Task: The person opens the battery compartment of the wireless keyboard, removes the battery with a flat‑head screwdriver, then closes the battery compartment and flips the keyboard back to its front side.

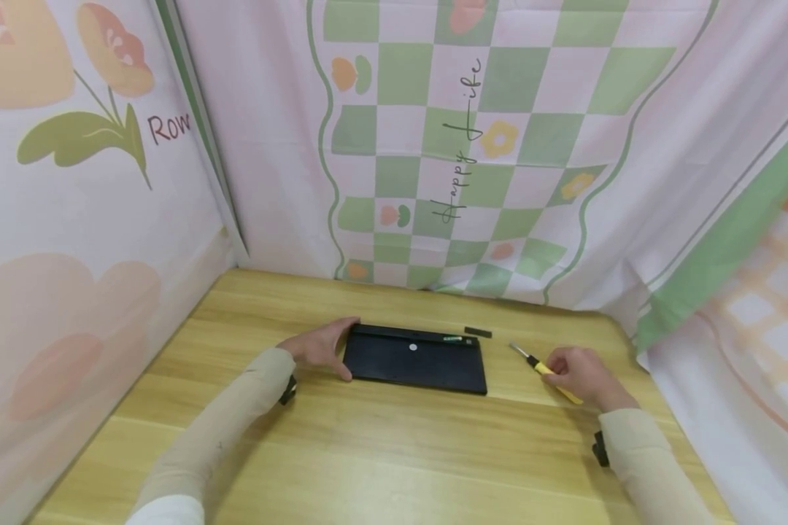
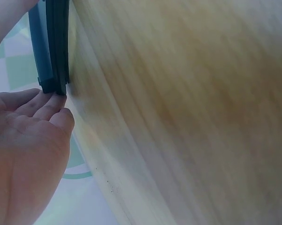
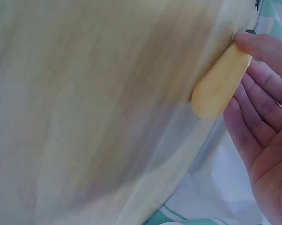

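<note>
A black keyboard (image 1: 415, 364) lies underside up on the table, with a round white sticker and a raised ridge along its far edge. In that ridge, near the right end, an uncovered slot shows a green battery (image 1: 453, 338). My left hand (image 1: 317, 348) holds the keyboard's left end, thumb at the near corner and fingers at the far one. The left wrist view shows its fingertips (image 2: 51, 105) against the edge. My right hand (image 1: 581, 375) pinches a screwdriver (image 1: 543, 370) by its yellow-and-black handle, right of the keyboard, its metal shaft pointing away to the left.
Just beyond the keyboard's far right corner lies a small black strip-shaped cover (image 1: 478, 332). The wooden table (image 1: 394, 459) is bounded by a patterned curtain (image 1: 446, 182) at the back and printed cloth on both sides.
</note>
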Action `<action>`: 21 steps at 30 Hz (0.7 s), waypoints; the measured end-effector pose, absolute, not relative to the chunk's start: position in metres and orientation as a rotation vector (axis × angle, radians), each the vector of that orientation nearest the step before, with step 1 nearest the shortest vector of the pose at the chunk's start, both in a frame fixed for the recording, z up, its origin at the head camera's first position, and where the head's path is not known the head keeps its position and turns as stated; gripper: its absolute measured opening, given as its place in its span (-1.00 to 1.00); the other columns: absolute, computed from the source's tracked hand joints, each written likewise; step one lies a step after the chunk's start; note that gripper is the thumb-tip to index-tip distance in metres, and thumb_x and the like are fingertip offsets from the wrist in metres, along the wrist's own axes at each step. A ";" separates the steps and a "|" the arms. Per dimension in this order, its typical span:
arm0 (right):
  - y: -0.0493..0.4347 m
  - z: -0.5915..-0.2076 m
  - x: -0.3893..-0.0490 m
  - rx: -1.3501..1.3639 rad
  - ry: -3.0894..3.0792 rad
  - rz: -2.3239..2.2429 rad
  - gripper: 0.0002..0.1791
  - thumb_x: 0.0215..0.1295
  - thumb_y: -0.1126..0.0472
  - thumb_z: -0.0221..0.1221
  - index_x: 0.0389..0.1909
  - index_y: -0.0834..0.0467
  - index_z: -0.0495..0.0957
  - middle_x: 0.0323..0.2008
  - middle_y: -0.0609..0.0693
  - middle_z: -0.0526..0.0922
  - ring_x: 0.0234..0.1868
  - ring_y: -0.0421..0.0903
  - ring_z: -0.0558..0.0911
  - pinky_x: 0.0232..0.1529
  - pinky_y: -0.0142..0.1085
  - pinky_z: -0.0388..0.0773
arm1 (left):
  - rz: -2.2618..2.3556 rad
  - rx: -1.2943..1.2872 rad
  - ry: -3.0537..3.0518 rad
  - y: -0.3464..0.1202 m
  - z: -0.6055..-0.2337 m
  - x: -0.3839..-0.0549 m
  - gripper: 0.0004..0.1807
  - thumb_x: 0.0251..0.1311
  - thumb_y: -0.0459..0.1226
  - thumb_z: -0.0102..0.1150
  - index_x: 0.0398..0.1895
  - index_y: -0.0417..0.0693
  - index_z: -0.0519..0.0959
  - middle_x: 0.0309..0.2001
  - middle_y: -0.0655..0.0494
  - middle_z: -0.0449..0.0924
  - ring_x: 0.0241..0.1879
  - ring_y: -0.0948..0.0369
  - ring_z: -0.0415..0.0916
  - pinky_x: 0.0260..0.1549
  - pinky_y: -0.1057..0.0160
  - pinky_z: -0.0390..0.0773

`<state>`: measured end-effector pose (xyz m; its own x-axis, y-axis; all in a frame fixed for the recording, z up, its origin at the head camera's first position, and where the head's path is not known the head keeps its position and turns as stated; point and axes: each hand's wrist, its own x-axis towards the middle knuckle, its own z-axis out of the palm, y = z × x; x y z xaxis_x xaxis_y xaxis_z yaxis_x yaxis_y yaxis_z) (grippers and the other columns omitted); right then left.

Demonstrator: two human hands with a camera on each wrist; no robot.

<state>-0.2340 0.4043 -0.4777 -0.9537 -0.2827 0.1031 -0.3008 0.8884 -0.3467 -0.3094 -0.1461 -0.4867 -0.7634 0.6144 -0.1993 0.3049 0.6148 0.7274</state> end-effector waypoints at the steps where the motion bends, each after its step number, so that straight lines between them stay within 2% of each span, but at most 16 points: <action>1: 0.404 -0.478 -0.234 0.460 -3.010 0.564 -0.81 0.13 0.21 0.53 -0.41 0.13 0.67 -0.44 -0.09 0.75 -0.41 -0.23 0.63 -0.37 -0.37 0.59 | 0.967 0.731 2.410 -0.146 -0.486 -0.309 0.45 -0.07 -0.12 0.74 0.75 -0.03 -0.14 0.75 -0.10 -0.21 0.73 -0.11 -0.19 0.68 -0.19 -0.01; 11: 0.390 -0.457 -0.246 0.607 -3.016 0.519 -0.80 0.19 0.26 0.47 -0.22 0.26 0.72 -0.33 0.00 0.79 -0.29 -0.13 0.71 -0.23 -0.27 0.71 | 0.971 0.715 2.412 -0.147 -0.485 -0.307 0.44 -0.06 -0.14 0.74 0.75 -0.04 -0.14 0.75 -0.10 -0.21 0.73 -0.11 -0.20 0.68 -0.19 -0.01; 21: 0.336 -0.432 -0.268 0.795 -3.038 0.517 -0.75 0.29 0.29 0.40 -0.08 0.34 0.71 -0.17 0.20 0.80 -0.17 0.05 0.78 -0.06 -0.02 0.77 | 0.983 0.712 2.405 -0.146 -0.486 -0.308 0.44 -0.06 -0.15 0.74 0.75 -0.02 -0.15 0.75 -0.08 -0.21 0.73 -0.10 -0.20 0.68 -0.19 -0.01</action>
